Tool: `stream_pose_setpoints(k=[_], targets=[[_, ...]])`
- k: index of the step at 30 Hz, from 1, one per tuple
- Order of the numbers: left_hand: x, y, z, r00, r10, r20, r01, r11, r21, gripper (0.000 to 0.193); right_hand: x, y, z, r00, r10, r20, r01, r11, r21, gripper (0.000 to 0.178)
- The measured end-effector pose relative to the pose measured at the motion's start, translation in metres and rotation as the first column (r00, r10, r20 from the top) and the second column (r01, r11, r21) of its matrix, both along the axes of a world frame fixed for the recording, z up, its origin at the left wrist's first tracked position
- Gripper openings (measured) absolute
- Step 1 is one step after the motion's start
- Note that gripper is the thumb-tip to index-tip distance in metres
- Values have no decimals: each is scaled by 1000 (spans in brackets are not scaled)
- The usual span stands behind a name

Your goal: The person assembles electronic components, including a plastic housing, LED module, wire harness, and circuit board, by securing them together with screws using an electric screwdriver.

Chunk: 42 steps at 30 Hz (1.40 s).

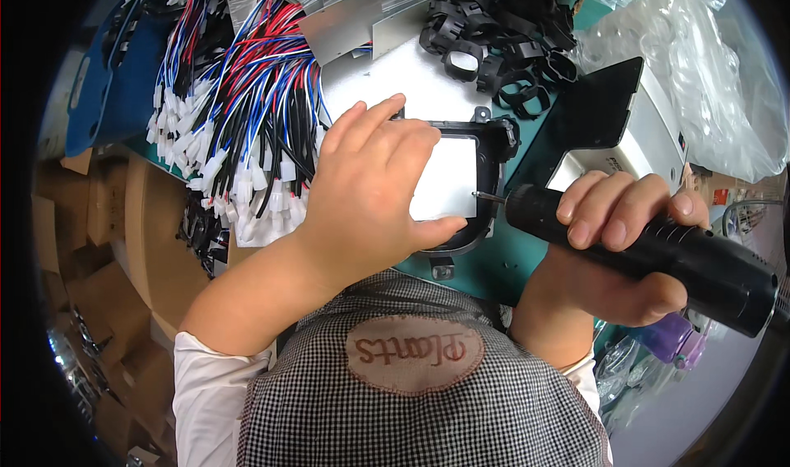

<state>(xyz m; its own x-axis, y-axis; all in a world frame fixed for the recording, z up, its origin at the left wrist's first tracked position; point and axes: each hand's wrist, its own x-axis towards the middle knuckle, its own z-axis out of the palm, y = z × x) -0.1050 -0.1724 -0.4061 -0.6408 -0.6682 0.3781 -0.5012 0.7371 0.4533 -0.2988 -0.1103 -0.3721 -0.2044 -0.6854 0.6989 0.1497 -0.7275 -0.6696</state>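
Wires (pixel 263 64) bunch at your left; your left hand (pixel 370 171), thumb and fingers spread, lies over a pale plate (pixel 451 179) inside a black housing (pixel 492 150), its grip unclear; your right hand (pixel 611 213) wraps a black screwdriver (pixel 699 265), tip at the plate's right edge.

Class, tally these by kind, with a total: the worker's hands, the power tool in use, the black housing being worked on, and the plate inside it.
Hands, left hand and right hand: 2
Power screwdriver: 1
Black housing: 1
Pale plate: 1
Total: 5
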Motion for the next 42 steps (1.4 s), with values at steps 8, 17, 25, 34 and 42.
stream_pose_setpoints(k=[8, 17, 25, 34, 42], targets=[[-1, 0, -1, 999, 6, -32, -5, 1000, 29, 72, 6, -9, 4, 971, 48, -236, -64, 996, -63, 71], [-4, 1, -4, 994, -14, -111, 21, 998, 58, 70, 7, -11, 6, 963, 108, -247, -103, 994, 35, 59], [-6, -1, -8, 985, -90, -150, 94, 996, 14, 71, 7, 9, 9, 991, -87, 101, 70, 983, 169, 60], [-14, -1, 0, 983, -176, -44, 177, 984, 33, 70, -60, 64, 48, 971, -217, -99, 220, 975, 19, 57], [-14, 2, -3, 984, -180, 4, 180, 984, -11, 75, -65, 65, 22, 954, -288, -78, 290, 957, 17, 51]])
